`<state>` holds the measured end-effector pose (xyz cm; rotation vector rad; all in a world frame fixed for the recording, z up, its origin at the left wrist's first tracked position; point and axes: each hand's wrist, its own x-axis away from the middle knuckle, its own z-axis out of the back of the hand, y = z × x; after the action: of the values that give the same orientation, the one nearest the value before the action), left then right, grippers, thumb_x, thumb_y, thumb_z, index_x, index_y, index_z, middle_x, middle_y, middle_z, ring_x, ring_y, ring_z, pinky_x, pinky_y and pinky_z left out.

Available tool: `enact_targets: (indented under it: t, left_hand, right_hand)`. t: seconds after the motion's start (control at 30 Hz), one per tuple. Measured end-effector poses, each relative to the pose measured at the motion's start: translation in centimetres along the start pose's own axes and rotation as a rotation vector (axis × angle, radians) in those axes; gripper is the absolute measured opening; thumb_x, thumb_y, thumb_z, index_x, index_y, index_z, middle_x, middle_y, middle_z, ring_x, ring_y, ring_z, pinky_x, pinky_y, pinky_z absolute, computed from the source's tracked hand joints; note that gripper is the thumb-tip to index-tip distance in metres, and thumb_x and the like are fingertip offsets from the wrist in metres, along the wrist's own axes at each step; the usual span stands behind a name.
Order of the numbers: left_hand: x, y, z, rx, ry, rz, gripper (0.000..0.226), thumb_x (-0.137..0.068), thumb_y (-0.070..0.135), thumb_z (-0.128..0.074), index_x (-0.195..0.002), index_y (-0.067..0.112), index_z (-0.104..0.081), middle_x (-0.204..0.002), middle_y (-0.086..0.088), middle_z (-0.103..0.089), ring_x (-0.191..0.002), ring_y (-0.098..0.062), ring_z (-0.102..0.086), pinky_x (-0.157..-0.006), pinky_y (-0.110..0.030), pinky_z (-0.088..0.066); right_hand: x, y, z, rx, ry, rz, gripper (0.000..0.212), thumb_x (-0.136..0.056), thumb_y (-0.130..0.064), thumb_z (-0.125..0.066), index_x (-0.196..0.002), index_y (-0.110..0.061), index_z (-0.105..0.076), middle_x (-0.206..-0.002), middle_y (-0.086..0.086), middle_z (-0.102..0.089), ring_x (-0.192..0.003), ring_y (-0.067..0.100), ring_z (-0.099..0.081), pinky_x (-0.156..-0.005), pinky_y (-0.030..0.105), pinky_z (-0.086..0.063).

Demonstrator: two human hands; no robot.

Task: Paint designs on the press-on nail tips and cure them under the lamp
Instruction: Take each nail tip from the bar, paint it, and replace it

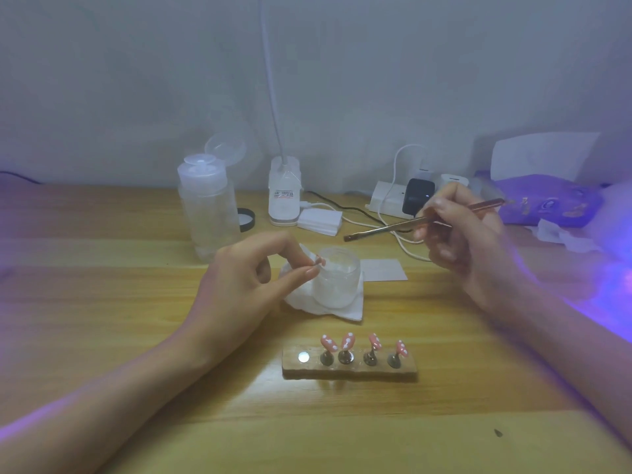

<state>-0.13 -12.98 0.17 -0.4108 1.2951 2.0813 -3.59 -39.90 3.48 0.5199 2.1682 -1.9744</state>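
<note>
In the head view, the left hand pinches a single pink press-on nail tip between thumb and forefinger, just over the left rim of a small frosted glass jar that stands on a crumpled white tissue. The right hand grips a slim rose-gold nail brush like a pen, its bristle end pointing left, apart from the tip. Painting this one tip looks to be the step in hand. The next move calls for a steady stroke on it, then seating it on the bare round magnet at the left end of the near wooden holder block, beside four pink white-dotted tips on metal pegs. Far left stands a clear plastic pump bottle. A white desk-lamp base and a white power strip lie far behind. Violet light spills from the right edge, its source unclear. The open jar under the work could be knocked
</note>
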Motion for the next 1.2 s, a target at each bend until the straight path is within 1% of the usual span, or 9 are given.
enact_targets:
  t: [0.17, 0.3, 0.37, 0.53, 0.7, 0.8, 0.97, 1.07, 1.2]
  left_hand:
    - [0.0, 0.0, 0.1, 0.013, 0.002, 0.003, 0.030, -0.080, 0.055, -0.067, -0.078, 0.025, -0.069, -0.052, 0.015, -0.036, -0.054, -0.008, -0.028, -0.053, -0.022, -0.025]
    - [-0.1, 0.3, 0.0, -0.008, -0.005, -0.031, 0.022, -0.082, 0.048, -0.068, -0.075, 0.027, -0.067, -0.054, 0.027, -0.044, -0.052, -0.007, -0.028, -0.051, -0.016, -0.025]
    - [0.0, 0.2, -0.1, -0.004, -0.003, -0.030, 0.025, -0.082, 0.050, -0.068, -0.075, 0.026, -0.067, -0.054, 0.027, -0.044, -0.052, -0.006, -0.027, -0.051, -0.016, -0.024]
    - [-0.1, 0.1, 0.0, -0.007, -0.001, -0.023, 0.026, -0.083, 0.050, -0.072, -0.076, 0.025, -0.067, -0.052, 0.022, -0.040, -0.052, -0.005, -0.027, -0.051, -0.017, -0.023]
    - [-0.1, 0.2, 0.0, -0.016, -0.008, -0.026, 0.020, -0.083, 0.046, -0.069, -0.076, 0.028, -0.067, -0.055, 0.028, -0.045, -0.051, -0.005, -0.030, -0.051, -0.015, -0.029]
    - [-0.2, 0.1, 0.0, -0.010, -0.008, -0.020, 0.022, -0.084, 0.048, -0.072, -0.075, 0.029, -0.067, -0.055, 0.026, -0.046, -0.051, -0.005, -0.031, -0.051, -0.015, -0.028]
    - [-0.3, 0.1, -0.1, -0.014, -0.009, 0.009, 0.020, -0.082, 0.048, -0.071, -0.076, 0.029, -0.067, -0.066, 0.016, -0.055, -0.053, -0.013, -0.040, -0.053, -0.026, -0.034]
    - [-0.3, 0.3, -0.1, -0.029, -0.020, 0.004, 0.021, -0.085, 0.049, -0.072, -0.080, 0.030, -0.067, -0.084, 0.010, -0.065, -0.054, -0.017, -0.044, -0.054, -0.028, -0.038]
    - [-0.3, 0.6, -0.1, -0.066, -0.027, 0.001, 0.016, -0.087, 0.049, -0.069, -0.083, 0.033, -0.067, -0.083, 0.014, -0.064, -0.057, -0.015, -0.049, -0.053, -0.026, -0.039]
  right_hand:
    - [0.6, 0.4, -0.1, 0.140, -0.117, 0.208, 0.003, -0.079, -0.016, -0.053, -0.081, -0.016, -0.051, -0.068, 0.008, -0.059, -0.047, 0.012, -0.039, -0.044, 0.019, -0.025]
    - [0.6, 0.3, 0.2, 0.144, -0.138, 0.254, 0.012, -0.072, -0.009, -0.048, -0.075, -0.019, -0.052, -0.065, -0.001, -0.057, -0.051, 0.014, -0.043, -0.045, 0.017, -0.029]
    - [0.5, 0.1, 0.2, 0.135, -0.137, 0.252, 0.013, -0.069, -0.007, -0.046, -0.071, -0.019, -0.051, -0.062, -0.001, -0.055, -0.050, 0.014, -0.042, -0.044, 0.017, -0.028]
    - [0.3, 0.1, 0.7, 0.080, -0.044, 0.192, 0.019, -0.070, -0.002, -0.040, -0.066, -0.018, -0.050, -0.058, 0.000, -0.053, -0.046, 0.014, -0.038, -0.044, 0.019, -0.028]
    - [0.2, 0.9, -0.6, -0.135, 0.057, -0.053, 0.017, -0.098, -0.027, -0.053, -0.083, -0.023, -0.060, -0.064, 0.000, -0.060, -0.051, 0.007, -0.050, -0.040, 0.015, -0.035]
    - [0.6, 1.2, -1.4, -0.230, 0.103, -0.111, 0.021, -0.086, -0.034, -0.058, -0.079, -0.014, -0.061, -0.060, 0.001, -0.058, -0.048, 0.005, -0.048, -0.039, 0.014, -0.036]
    - [1.0, 1.4, -1.9, -0.304, 0.092, -0.178, 0.016, -0.064, -0.036, -0.074, -0.069, -0.021, -0.073, -0.064, -0.003, -0.059, -0.051, 0.002, -0.050, -0.044, 0.011, -0.043]
    - [1.0, 1.6, -2.0, -0.328, 0.101, -0.220, 0.015, -0.073, -0.031, -0.072, -0.075, -0.016, -0.071, -0.065, -0.001, -0.059, -0.053, 0.002, -0.051, -0.046, 0.012, -0.045]
    - [1.0, 1.6, -2.0, -0.284, 0.127, -0.216, 0.015, -0.082, -0.026, -0.066, -0.073, -0.017, -0.058, -0.060, -0.003, -0.054, -0.048, 0.003, -0.045, -0.041, 0.013, -0.038]
